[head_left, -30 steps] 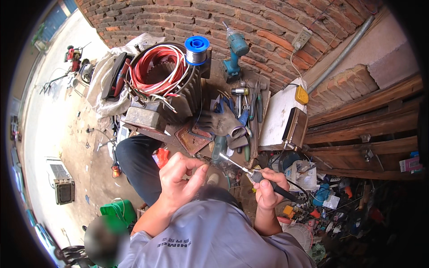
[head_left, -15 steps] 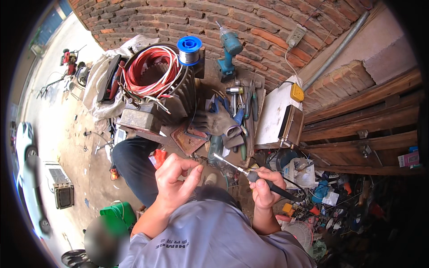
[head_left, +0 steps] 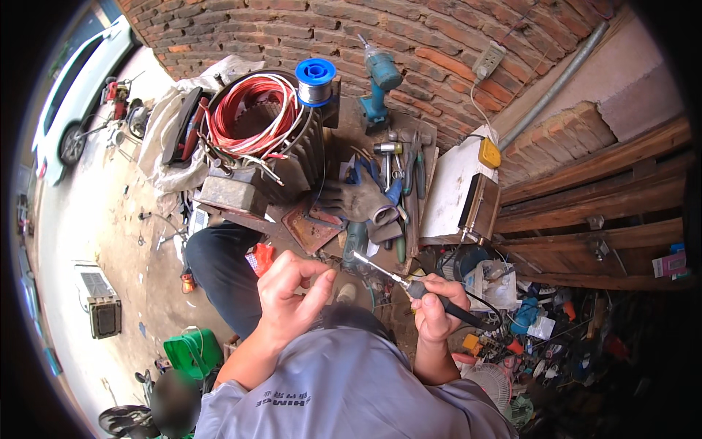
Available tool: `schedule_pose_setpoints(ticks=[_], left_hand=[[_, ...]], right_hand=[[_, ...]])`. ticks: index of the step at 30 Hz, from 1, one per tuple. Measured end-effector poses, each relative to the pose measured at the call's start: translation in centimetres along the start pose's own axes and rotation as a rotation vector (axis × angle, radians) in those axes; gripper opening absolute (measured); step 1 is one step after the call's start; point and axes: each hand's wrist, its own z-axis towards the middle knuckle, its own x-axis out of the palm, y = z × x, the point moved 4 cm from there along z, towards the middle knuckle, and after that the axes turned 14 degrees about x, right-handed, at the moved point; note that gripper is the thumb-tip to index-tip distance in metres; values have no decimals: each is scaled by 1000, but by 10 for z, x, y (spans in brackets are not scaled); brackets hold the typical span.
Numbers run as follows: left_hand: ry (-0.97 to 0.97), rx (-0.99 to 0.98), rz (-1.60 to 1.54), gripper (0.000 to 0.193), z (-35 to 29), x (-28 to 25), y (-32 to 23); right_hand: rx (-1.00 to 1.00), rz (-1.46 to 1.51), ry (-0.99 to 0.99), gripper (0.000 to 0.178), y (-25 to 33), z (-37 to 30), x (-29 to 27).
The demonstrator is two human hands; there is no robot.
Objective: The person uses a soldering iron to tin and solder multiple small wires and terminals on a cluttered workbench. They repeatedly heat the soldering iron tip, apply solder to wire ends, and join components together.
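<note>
My right hand holds a soldering iron by its black handle. Its bare metal tip points up and left, in the air between my hands. My left hand is closed, thumb and forefinger curled toward each other; anything in that pinch is too small to make out. Beyond my hands stands a finned motor housing, with a coil of red and white wire on top. A blue spool of solder wire sits on its right rim, and a thin strand hangs down from it.
Work gloves, a hammer and pliers crowd the bench, with a teal cordless driver by the brick wall. At right is a white board. Clutter covers the lower right; a green bucket is lower left.
In the street at left, a pale car now shows farther up; the one lower down is no longer there. My hands and the soldering iron have hardly shifted.
</note>
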Motion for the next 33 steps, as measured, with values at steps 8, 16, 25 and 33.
schedule_pose_setpoints(ticks=[8, 16, 25, 33], left_hand=[[4, 19, -1, 11, -1, -1, 0], [18, -4, 26, 11, 1, 1, 1], [28, 39, 18, 13, 2, 1, 0], [19, 31, 4, 10, 2, 3, 1]], right_hand=[[30, -8, 14, 18, -7, 1, -2], [64, 25, 51, 18, -10, 2, -4], [106, -7, 24, 18, -13, 3, -3], [103, 119, -24, 21, -11, 5, 1]])
